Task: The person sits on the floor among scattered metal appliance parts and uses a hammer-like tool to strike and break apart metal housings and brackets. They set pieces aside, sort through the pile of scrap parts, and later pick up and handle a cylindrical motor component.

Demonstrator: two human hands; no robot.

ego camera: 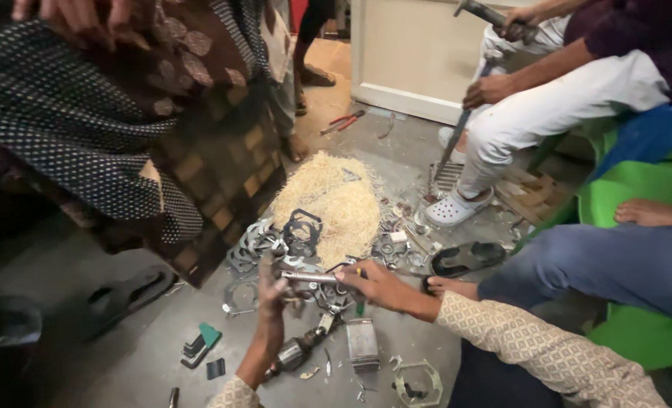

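Note:
My left hand (271, 293) and my right hand (375, 284) together hold a short grey metal shaft (308, 277) level above the floor. The left hand grips its left end and the right hand closes on its right end. A green tool tip (360, 307) pokes out under the right hand. Below the hands lie flat metal stampings (275, 240), a motor rotor (298, 352) and a small grey metal box (362, 344).
A mound of pale shavings (337, 198) lies beyond the hands. A dark patterned cloth (124, 113) hangs at the upper left. A seated person in white trousers (548, 106) holds a hammer and chisel at the upper right. Another person's legs in jeans (600, 264) rest by a green chair. Hex keys (200, 347) and sandals (468, 258) lie about.

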